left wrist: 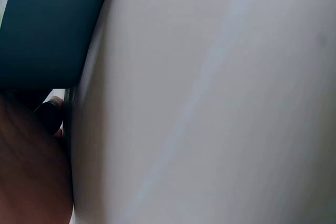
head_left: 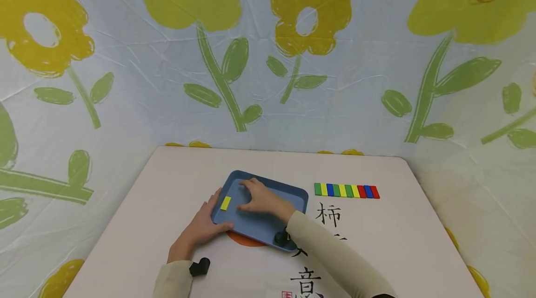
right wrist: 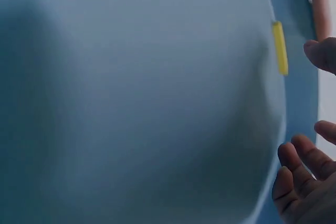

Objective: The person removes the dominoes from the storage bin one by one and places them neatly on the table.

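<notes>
A blue rectangular tray [head_left: 259, 237] lies tilted on the table in the head view, with one small yellow tile [head_left: 225, 203] flat inside near its left end. My left hand [head_left: 202, 226] holds the tray's near left corner, fingers along the left side and thumb at the front rim. Over the tray, my right hand [head_left: 264, 199] has its thumb and fingers spread apart with nothing between them, just right of the yellow tile. In the right wrist view, the thumb and fingertips of that hand [right wrist: 310, 182] stand apart from the tile [right wrist: 281, 48]. The left wrist view mostly shows the pale tabletop and the tray's side [left wrist: 47, 30].
A straight row of green, yellow, blue and red tiles [head_left: 346, 191] lies right of the tray. Black brush characters [head_left: 328, 214] and an orange shape [head_left: 244, 240], partly under the tray, mark the pale table [head_left: 410, 242]. A flower-printed cloth [head_left: 335, 116] hangs behind the table.
</notes>
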A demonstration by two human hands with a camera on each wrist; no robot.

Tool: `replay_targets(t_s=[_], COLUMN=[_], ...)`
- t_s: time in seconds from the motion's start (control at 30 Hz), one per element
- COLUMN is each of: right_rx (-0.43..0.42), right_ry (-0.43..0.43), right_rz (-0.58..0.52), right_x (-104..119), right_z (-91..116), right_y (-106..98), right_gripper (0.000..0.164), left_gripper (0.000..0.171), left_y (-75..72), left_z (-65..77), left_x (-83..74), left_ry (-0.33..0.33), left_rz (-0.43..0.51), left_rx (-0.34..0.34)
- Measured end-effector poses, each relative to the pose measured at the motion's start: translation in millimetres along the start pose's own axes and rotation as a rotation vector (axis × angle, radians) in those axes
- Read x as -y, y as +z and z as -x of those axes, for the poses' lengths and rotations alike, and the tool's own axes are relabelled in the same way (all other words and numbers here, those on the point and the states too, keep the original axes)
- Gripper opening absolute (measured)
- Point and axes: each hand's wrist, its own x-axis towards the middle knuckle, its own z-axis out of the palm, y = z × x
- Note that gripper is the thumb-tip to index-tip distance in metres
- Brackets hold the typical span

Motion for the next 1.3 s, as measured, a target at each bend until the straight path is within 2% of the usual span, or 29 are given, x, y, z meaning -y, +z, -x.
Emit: replay_targets(t_s=[0.27, 0.53, 0.8, 1.1, 1.3], right_rx=[-0.019, 0.015, 0.020, 0.001, -0.003], right_ry=[-0.011, -0.086, -0.110, -0.107, -0.053], right_rz=[0.068, 0.114, 0.167, 0.121, 0.074], right_x=[14, 24, 27, 20, 9], right_z=[-18, -28, -36, -34, -24], right_y=[16, 19, 25, 19, 6], right_gripper=[0.076, 0.061, 0.052, 0.049, 0.048], left_gripper=[0.114, 0.114, 0.113, 0.112, 0.114], left_y=[0.0, -0.8, -0.3, 2.5, 1.2], left_z=[-1.7, -1.2, -0.5, -0.9, 0.3], left_x=[2.8, 6.6, 5.5, 3.2, 3.0], left_ry=[0.002, 0.045, 0.032, 0.028, 0.006], left_rz=[-0.010, -0.007, 0.003, 0.005, -0.005], left_rx=[-0.001, -0.010, -0.002, -0.006, -0.006])
